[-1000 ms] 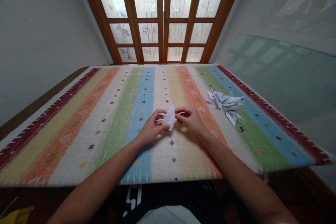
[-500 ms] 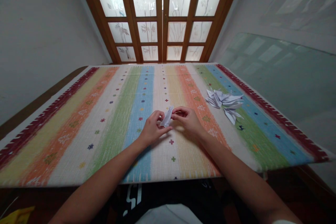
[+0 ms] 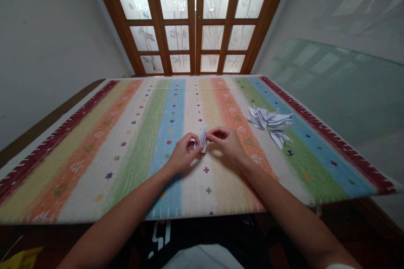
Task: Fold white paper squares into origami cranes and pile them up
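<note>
A small piece of folded white paper [image 3: 203, 138] is upright between my hands, over the middle of the striped tablecloth. My left hand [image 3: 185, 152] pinches it from the left side, thumb and fingers on its lower part. From the right, my right hand [image 3: 226, 143] grips its edge between thumb and index finger. Off to the right lies a pile of folded white paper pieces [image 3: 270, 122], with pointed tips spread outward, touching neither hand.
The striped cloth [image 3: 132, 151] covers the table, whose near edge is close to my body. A glass-paned wooden door [image 3: 196, 42] stands beyond the far edge. Something yellow [image 3: 25, 258] shows at the bottom left.
The folded paper has turned slightly and now shows a narrower, more upright shape. My left thumb has moved up onto it; my right hand has barely shifted.
</note>
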Motion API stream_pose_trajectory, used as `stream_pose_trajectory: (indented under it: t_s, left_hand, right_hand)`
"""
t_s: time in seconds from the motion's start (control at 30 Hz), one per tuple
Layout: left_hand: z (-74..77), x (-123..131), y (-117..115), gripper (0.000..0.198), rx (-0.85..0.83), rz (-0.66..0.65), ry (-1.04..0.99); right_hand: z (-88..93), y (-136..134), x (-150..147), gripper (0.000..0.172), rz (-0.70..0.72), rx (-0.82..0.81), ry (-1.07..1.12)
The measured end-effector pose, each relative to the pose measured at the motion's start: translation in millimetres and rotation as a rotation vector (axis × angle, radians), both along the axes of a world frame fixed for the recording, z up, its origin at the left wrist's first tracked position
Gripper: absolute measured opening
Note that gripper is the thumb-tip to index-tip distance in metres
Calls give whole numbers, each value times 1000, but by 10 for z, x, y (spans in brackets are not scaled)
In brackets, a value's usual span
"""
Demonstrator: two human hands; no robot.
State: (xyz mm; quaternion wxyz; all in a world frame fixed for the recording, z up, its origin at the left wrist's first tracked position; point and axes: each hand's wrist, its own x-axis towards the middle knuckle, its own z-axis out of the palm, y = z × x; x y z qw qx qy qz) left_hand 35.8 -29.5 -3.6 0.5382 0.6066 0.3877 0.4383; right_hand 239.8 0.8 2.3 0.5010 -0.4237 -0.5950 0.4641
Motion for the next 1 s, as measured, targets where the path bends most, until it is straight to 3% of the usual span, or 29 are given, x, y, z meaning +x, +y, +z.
stream_pose_trajectory:
  t_s: [0.23, 0.5, 1.0]
  left_hand:
    - [43, -6, -12, 25, 134, 43, 127]
    - [44, 2, -17, 22, 175, 46, 176]
    - [13, -7, 0, 39, -69, -53, 1]
  right_hand:
    - [13, 0, 7, 25, 5, -27, 5]
    - [6, -2, 1, 29, 7, -106, 102]
    - [13, 11, 29, 50, -9, -66, 80]
